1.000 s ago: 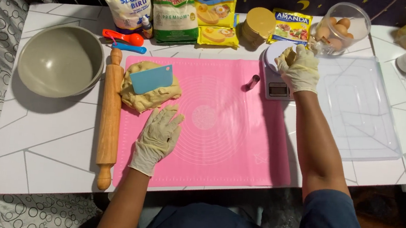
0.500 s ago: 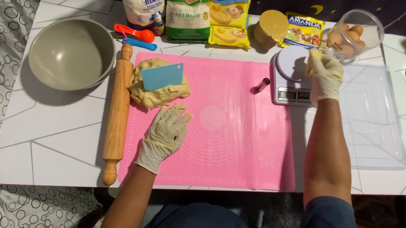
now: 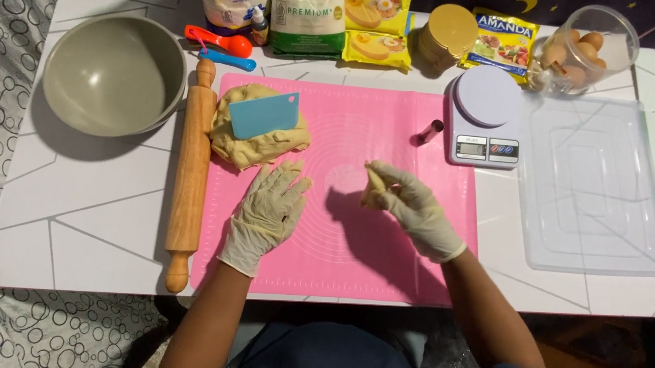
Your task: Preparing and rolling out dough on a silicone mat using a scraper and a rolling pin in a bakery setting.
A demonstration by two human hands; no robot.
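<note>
Left hand: the gloved left hand (image 3: 267, 212) lies flat on the pink silicone mat (image 3: 385, 246), fingers spread, palm down, just below the dough mound; its grip is open and has hold of nothing.
Right hand: the gloved right hand (image 3: 413, 208) hovers over the middle of the mat, its grip closed around a small dough piece (image 3: 373, 187) pinched between thumb and fingers.
Dough mound: a large pale dough mound (image 3: 255, 141) sits on the mat's upper left corner, with a light blue plastic scraper (image 3: 264, 114) lying flat on top of it.
Rolling pin: a wooden rolling pin (image 3: 190, 171) lies lengthwise along the mat's left edge, on the desk.
Bowl: a grey-green mixing bowl (image 3: 114, 75) stands left of the rolling pin, near the desk's far left.
Scale: a white kitchen scale (image 3: 484, 117) stands at the mat's upper right corner; a small dark metal tube (image 3: 429, 131) lies just beside it on the mat.
Tray lid: a clear plastic lid (image 3: 591, 185) rests right of the scale.
Back row: flour bags and packets (image 3: 308, 6), red and blue measuring spoons (image 3: 220, 47), and a clear jar of eggs (image 3: 585, 49) line the far edge of the white desk (image 3: 84, 217).
</note>
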